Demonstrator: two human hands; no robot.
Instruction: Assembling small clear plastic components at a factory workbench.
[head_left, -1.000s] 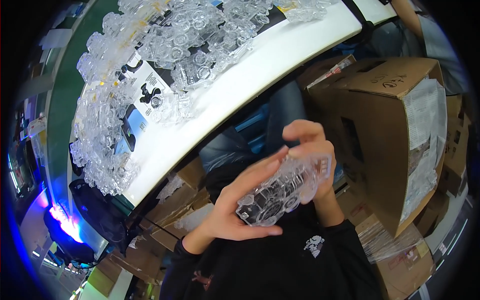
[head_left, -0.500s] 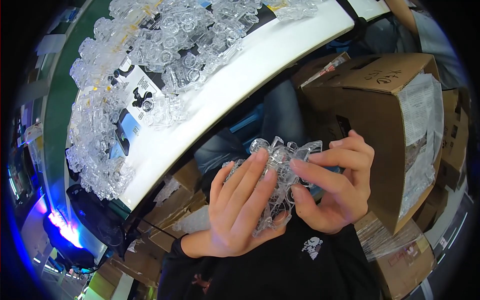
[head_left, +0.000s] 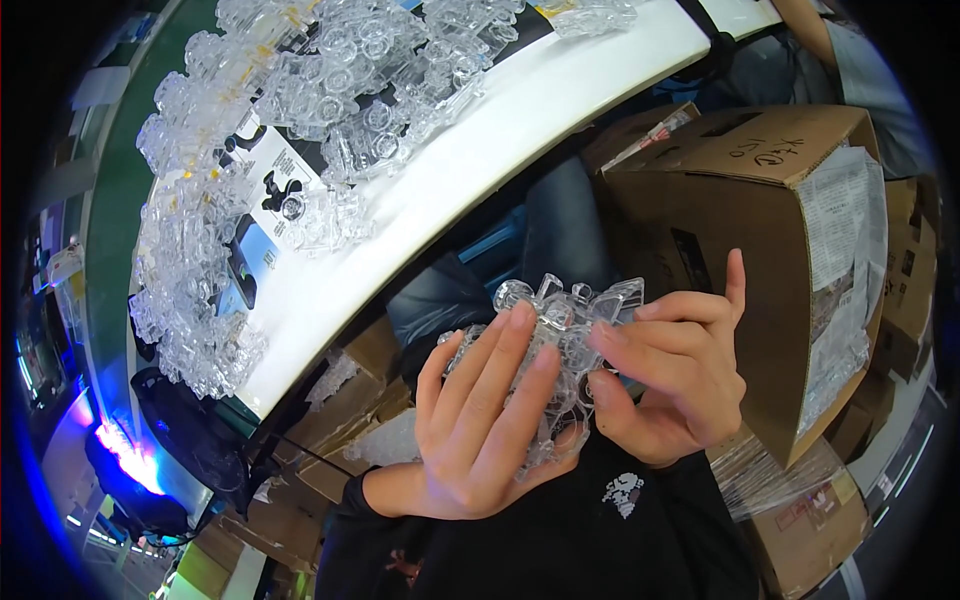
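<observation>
Clear moulded plastic pieces [head_left: 562, 322] with round, wheel-like discs and angular tabs are held over my lap, in front of my black top. My left hand [head_left: 470, 425] wraps round them from the left, its fingers lying across the top and its thumb underneath. At their right side my right hand [head_left: 685, 375] pinches an edge between thumb and fingers, with the little finger raised. How many pieces are in my hands I cannot tell, since they are see-through and partly covered.
On the white table [head_left: 560, 100] lies a large heap of similar clear plastic pieces [head_left: 340, 75], over printed cards [head_left: 275, 185]. An open cardboard box [head_left: 720, 220] with clear wrapping stands at my right. Another person's arm [head_left: 805, 30] shows at the upper right. A bright blue light glows lower left.
My right hand has shifted slightly, with its little finger now lifted. The plastic pieces have turned a little in my left hand, which stays almost in place.
</observation>
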